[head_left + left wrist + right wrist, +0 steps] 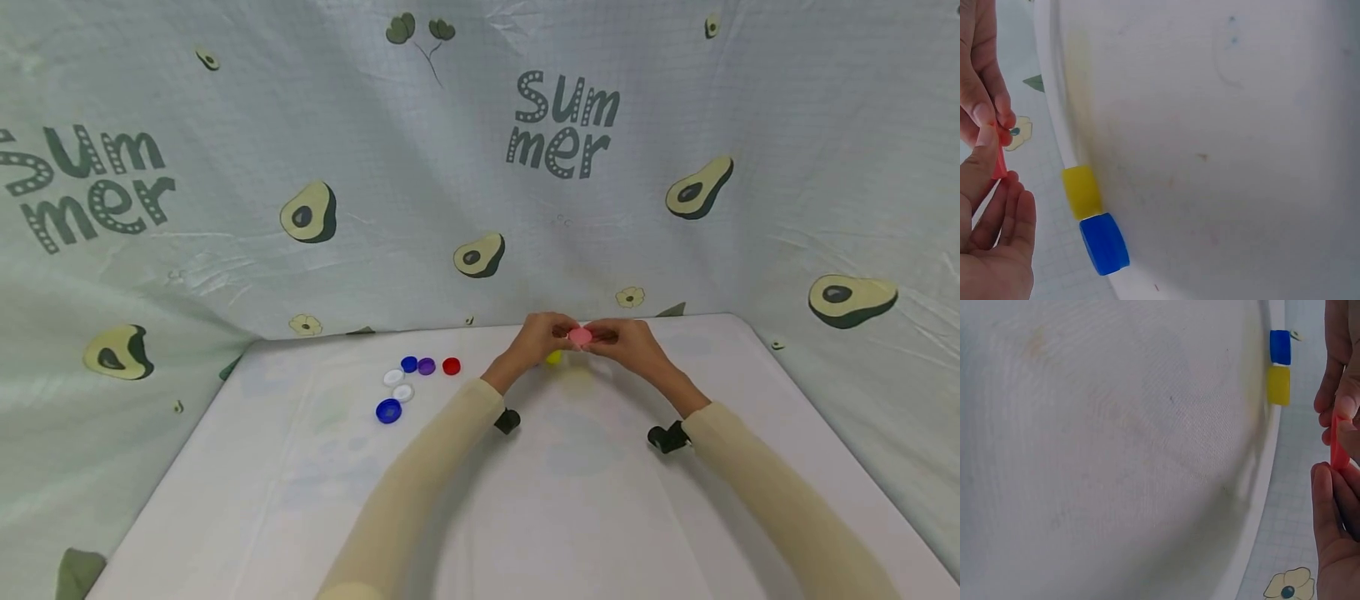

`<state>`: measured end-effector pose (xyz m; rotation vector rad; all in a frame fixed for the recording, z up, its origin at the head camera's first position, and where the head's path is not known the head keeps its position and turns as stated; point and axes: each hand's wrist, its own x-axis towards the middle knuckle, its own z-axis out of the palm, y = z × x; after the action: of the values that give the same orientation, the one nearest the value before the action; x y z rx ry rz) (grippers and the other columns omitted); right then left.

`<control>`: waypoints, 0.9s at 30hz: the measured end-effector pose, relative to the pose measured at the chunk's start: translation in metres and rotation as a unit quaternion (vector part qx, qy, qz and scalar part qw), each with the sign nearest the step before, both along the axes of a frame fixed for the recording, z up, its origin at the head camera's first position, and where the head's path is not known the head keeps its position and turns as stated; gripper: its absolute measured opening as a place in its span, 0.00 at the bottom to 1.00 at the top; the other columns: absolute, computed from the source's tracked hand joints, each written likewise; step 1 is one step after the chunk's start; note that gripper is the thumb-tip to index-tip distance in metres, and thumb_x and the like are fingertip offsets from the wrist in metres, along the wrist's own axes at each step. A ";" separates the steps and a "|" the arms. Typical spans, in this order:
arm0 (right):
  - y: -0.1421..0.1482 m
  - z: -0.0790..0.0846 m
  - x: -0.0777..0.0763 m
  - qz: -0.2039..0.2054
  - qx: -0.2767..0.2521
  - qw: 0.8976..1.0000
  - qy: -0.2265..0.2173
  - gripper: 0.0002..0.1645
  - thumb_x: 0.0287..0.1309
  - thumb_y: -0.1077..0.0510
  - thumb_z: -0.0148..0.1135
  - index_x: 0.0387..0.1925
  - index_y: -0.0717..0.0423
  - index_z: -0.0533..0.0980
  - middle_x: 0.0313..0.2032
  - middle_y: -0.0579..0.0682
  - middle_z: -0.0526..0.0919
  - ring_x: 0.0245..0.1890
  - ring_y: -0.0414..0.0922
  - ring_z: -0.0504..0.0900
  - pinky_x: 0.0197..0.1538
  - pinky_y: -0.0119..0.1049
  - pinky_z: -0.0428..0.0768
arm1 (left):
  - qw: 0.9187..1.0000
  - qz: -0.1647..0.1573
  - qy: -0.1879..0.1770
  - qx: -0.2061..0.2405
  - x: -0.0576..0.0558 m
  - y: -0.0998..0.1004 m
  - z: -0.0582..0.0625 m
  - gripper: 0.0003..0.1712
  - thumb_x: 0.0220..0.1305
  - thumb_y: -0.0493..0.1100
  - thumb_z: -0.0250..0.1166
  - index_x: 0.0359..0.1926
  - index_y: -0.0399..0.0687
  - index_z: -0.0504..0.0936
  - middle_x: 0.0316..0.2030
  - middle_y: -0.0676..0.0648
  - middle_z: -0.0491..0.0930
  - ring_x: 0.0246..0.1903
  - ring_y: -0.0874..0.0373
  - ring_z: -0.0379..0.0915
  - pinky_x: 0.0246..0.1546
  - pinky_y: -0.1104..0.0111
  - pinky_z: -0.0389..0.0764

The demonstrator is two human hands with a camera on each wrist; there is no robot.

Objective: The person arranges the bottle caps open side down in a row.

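Note:
A pinkish-red plastic bottle cap (581, 336) is held up over the far edge of the table, between both hands. My left hand (545, 337) pinches it from the left, thumb on one face, as the left wrist view shows. From the right, my right hand (625, 340) pinches the same cap with thumb and fingers. A yellow cap (1082, 192) stands on its edge at the table's rim, beside a blue cap (1104, 244). In the head view the left hand partly covers the yellow cap, and the blue one is hidden.
Left of the hands lie a red cap (451, 366), a purple cap (426, 367), a small blue cap (408, 364), two white caps (393, 377) and a larger blue cap (388, 411). A printed curtain (360, 275) hangs behind the white table (315, 517).

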<state>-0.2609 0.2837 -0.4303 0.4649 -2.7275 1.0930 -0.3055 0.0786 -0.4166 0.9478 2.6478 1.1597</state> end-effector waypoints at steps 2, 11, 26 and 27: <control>0.000 -0.002 -0.003 -0.001 0.004 1.000 -0.005 0.23 0.61 0.57 0.73 0.55 0.64 0.82 0.45 0.59 0.89 0.45 0.53 0.88 0.48 0.46 0.86 | 1.000 0.001 0.000 -0.002 -0.002 0.000 -0.001 0.19 0.63 0.40 0.73 0.54 0.40 0.85 0.49 0.45 0.86 0.47 0.55 0.81 0.49 0.74 0.81; -0.004 -0.002 -0.009 0.017 0.009 1.000 -0.008 0.19 0.61 0.59 0.72 0.52 0.64 0.84 0.43 0.58 0.89 0.43 0.52 0.88 0.46 0.46 0.87 | 1.000 -0.007 -0.017 -0.002 -0.004 -0.005 -0.003 0.17 0.66 0.38 0.70 0.54 0.37 0.84 0.47 0.46 0.86 0.46 0.58 0.82 0.50 0.76 0.81; -0.003 -0.003 -0.011 0.022 0.015 0.999 -0.027 0.20 0.61 0.58 0.73 0.52 0.63 0.84 0.43 0.57 0.89 0.43 0.50 0.88 0.47 0.46 0.86 | 0.999 -0.005 -0.034 -0.005 -0.009 -0.002 -0.009 0.16 0.64 0.38 0.71 0.52 0.38 0.85 0.47 0.44 0.86 0.47 0.54 0.81 0.49 0.73 0.82; -0.003 -0.003 -0.012 0.023 0.013 0.999 -0.031 0.20 0.61 0.58 0.73 0.52 0.63 0.84 0.43 0.57 0.89 0.43 0.50 0.88 0.47 0.46 0.86 | 0.999 -0.004 -0.036 -0.008 -0.010 -0.002 -0.009 0.16 0.64 0.38 0.71 0.52 0.38 0.85 0.47 0.44 0.86 0.47 0.54 0.81 0.49 0.72 0.82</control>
<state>-0.2725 0.2806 -0.4332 0.5087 -2.8018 1.1014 -0.3151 0.0769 -0.4256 0.8961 2.5913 1.1473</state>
